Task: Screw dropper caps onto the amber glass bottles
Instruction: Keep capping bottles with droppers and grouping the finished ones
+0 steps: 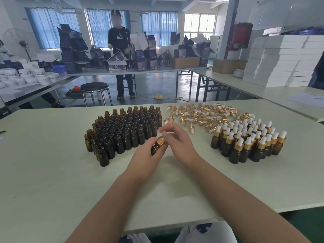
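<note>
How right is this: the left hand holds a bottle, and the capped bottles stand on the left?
One thing is wrong: the head view shows the capped bottles standing on the right. The left hand does hold a bottle.

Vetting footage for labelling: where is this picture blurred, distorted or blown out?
Head view: right hand fingertips motion-blurred at the dropper cap, grip unclear; left hand and its amber bottle sharp; wide-angle lens bows the table edge; far windows glare white.
</note>
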